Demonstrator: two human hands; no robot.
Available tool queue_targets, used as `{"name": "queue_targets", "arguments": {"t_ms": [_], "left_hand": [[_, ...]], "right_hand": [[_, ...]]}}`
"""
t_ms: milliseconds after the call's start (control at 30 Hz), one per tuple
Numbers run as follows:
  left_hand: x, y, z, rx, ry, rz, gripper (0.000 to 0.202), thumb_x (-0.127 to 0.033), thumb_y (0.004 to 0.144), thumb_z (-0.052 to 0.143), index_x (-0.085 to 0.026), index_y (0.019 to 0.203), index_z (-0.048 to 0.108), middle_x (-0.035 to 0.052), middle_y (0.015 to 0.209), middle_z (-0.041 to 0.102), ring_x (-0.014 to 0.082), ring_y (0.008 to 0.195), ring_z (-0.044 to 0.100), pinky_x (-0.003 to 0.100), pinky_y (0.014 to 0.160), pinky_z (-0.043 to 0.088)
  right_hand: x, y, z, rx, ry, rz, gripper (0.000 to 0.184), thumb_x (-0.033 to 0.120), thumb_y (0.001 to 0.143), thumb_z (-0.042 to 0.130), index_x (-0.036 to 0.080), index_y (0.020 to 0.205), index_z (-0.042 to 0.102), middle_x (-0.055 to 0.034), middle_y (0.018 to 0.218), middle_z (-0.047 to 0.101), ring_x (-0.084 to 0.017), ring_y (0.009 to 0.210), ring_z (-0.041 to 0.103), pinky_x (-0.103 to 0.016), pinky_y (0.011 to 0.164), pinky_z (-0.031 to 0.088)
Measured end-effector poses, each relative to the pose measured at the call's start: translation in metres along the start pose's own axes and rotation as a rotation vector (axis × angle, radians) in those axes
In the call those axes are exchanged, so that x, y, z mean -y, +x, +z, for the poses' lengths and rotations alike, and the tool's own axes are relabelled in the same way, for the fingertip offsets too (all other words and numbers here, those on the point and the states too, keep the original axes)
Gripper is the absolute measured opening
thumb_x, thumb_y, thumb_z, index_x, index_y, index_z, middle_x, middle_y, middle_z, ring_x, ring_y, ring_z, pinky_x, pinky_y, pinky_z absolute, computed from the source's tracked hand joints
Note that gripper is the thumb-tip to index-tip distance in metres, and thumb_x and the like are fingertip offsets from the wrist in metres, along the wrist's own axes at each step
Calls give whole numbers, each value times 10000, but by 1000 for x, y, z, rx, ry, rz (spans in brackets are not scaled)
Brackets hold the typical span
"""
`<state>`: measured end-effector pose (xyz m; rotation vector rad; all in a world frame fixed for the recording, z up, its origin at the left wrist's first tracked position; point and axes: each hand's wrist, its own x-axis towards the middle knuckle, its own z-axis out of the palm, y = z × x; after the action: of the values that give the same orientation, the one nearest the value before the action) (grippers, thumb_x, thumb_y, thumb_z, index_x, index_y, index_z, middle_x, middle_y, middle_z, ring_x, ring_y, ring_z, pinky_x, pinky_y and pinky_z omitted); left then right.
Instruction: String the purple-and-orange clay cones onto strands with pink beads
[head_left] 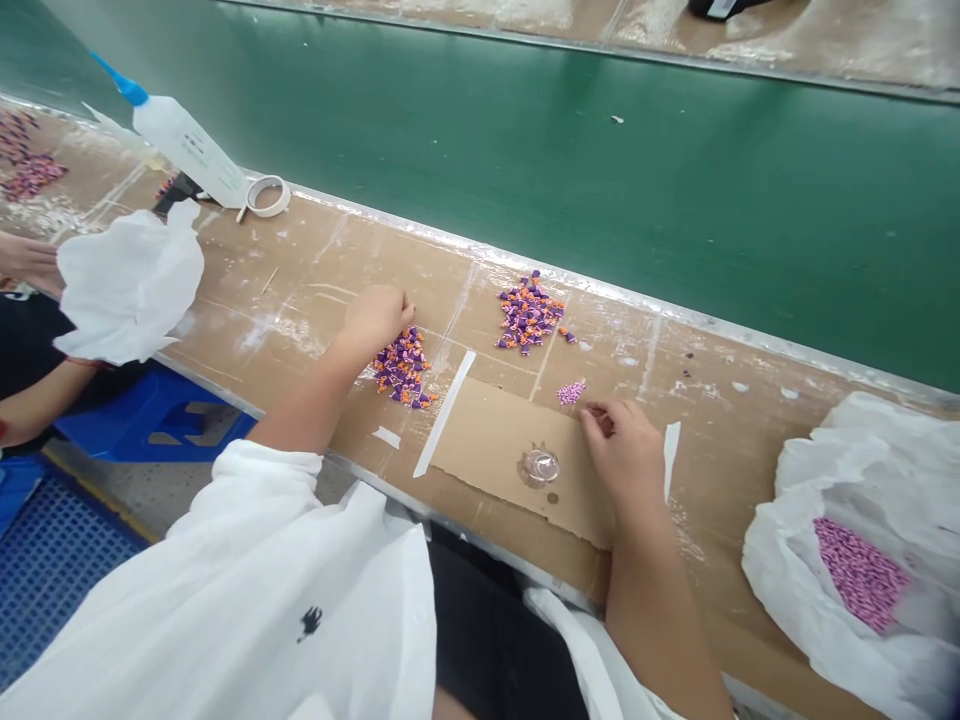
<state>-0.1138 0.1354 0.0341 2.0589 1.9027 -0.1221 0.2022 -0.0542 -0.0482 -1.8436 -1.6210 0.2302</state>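
- Cardboard sheet (487,440) noted lying flat on the workbench (300,290); a small clear dish (540,467) rests on it.
- Left hand (375,318) laid on the near pile of purple-and-orange pieces (403,368), left of the cardboard, fingers curled down; whether a piece is gripped cannot be told.
- Right hand (626,455) rested at the cardboard's far edge, thumb and forefinger pinched together; anything between them is too small to tell.
- Small pink heap (571,392) recorded just beside that pinch.
- Pieces judged light, hard and easily scattered; best taken singly by fingertip pinch.
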Motion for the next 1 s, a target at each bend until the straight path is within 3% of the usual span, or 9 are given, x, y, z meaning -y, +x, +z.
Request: {"name": "queue_targets", "arguments": {"t_ms": [67,133,200,367,500,633,733,867,1000], "left_hand": [[-11,-11,1,-121,-116,53,286,-346,992,444,-151,1012,653,134,1068,704,220,971,627,311,883,459],[-27,-25,7,-244,-370,134,257,-378,994,467,-169,953,610,91,1006,677,169,882,595,280,834,452],[-46,-40,19,-248,-669,214,231,-382,982,501,-179,900,573,47,905,628,133,793,552,258,767,440],[-96,-74,56,135,-1279,385,367,-534,917,617,-181,876,526,-5,824,587,75,675,506,215,624,406],[-119,-91,77,425,-1577,379,517,-618,811,752,-194,895,469,-31,772,633,35,551,454,197,529,365],[-119,-92,94,493,-1629,378,572,-620,778,795,-194,1030,508,-55,741,633,33,514,447,181,461,344],[-113,-89,106,510,-1610,382,560,-606,775,804,-171,1056,589,-33,789,641,37,537,497,183,457,399],[-109,-87,111,561,-1585,431,425,-507,809,801,-134,966,670,-18,777,625,59,609,609,213,580,522],[-112,-90,104,553,-1504,411,276,-355,843,782,-118,955,696,1,807,651,64,655,652,221,679,556]], "right_hand": [[-2,1,4,26,-12,-3,354,452,1006,496,208,861,707,-43,800,671,-187,692,585,-335,662,440],[0,2,7,38,-24,1,355,451,1010,496,210,873,717,-52,821,680,-198,725,588,-340,680,431],[4,3,9,41,-36,11,340,440,1010,504,209,879,715,-60,844,686,-209,758,586,-344,700,423],[9,4,13,67,-61,40,273,363,995,523,210,802,641,-54,806,624,-208,746,512,-341,700,363],[8,5,18,97,-37,73,255,290,969,506,228,722,506,-35,758,520,-193,693,423,-342,656,291],[3,6,17,82,62,118,195,296,949,512,241,765,478,-40,799,530,-204,730,465,-350,677,345],[-2,7,11,44,171,164,170,359,960,512,242,838,522,-33,820,565,-204,753,521,-348,695,409],[-4,6,3,13,326,226,221,441,990,501,244,899,542,16,732,545,-160,623,486,-304,585,393],[6,2,-4,38,467,228,278,506,995,533,246,896,548,45,687,505,-125,563,450,-268,533,369]]}}
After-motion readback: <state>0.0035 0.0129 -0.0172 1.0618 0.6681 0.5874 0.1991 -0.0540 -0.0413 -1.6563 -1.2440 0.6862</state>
